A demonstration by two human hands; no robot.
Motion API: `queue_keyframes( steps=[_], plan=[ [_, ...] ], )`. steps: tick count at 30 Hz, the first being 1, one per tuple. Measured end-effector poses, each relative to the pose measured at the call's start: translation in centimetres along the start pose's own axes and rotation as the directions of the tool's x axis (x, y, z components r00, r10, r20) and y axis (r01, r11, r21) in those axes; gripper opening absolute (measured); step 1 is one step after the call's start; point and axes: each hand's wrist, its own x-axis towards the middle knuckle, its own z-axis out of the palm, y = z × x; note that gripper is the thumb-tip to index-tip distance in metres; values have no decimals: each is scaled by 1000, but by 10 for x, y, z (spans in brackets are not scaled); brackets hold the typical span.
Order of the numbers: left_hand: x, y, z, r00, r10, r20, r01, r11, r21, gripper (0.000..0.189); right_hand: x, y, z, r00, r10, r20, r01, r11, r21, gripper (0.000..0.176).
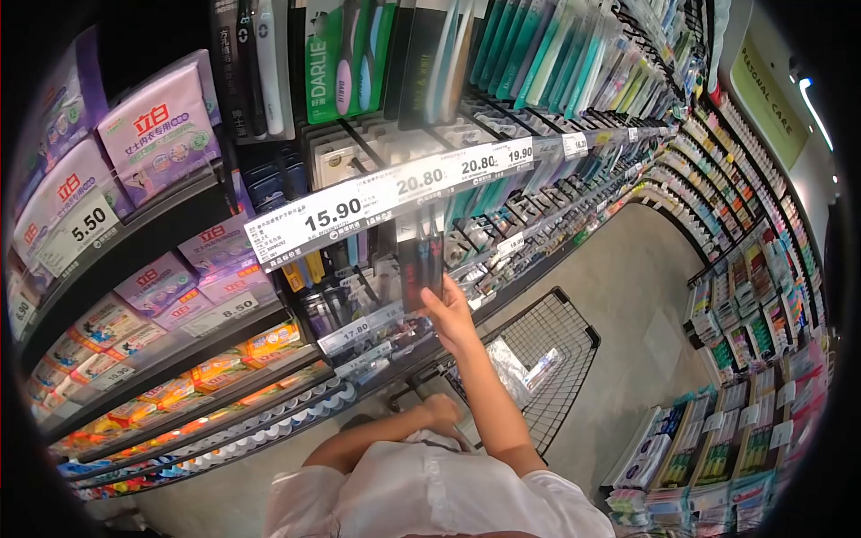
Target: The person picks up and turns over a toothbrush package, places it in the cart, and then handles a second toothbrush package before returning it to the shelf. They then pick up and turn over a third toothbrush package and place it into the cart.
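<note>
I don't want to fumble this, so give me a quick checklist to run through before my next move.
1. Right hand on the dark package, fingers at its lower end: ok.
2. Package free of the rack: cannot tell.
3. Small print on the package readable: not ok, too blurred.
4. 15.90 price label readable: ok; whether it belongs to this package: cannot tell.
5. Left hand gripping the cart firmly: cannot tell.

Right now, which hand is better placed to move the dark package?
Right, I'd say: the right hand has its fingers on the dark package, while the left hand is lower, near the cart.
</note>
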Motion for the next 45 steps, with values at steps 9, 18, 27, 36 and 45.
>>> queue_keyframes(
  steps=[9, 18, 27, 36, 45],
  plan=[
    [13, -4, 11, 996, -84, 21, 86, 993, -83, 58, -3, -5, -3, 1000, 7, -11, -7, 997, 79, 32],
    [42, -15, 47, 993, -111, 36, 115, 984, -137, 51, -9, -4, -28, 997, 16, 77, -23, 996, 87, 42],
    [68, -31, 82, 970, -13, -244, -20, 991, -133, 36, -8, -5, -28, 992, 65, 109, -83, 982, 171, 36],
    [76, -32, 106, 945, -273, -183, 224, 942, -249, 39, -10, -11, -35, 986, 94, 141, -117, 979, 168, 43],
    [67, -24, 88, 959, -271, -82, 244, 938, -247, 37, -12, -14, -31, 986, 98, 136, -121, 977, 177, 43]
  ],
)
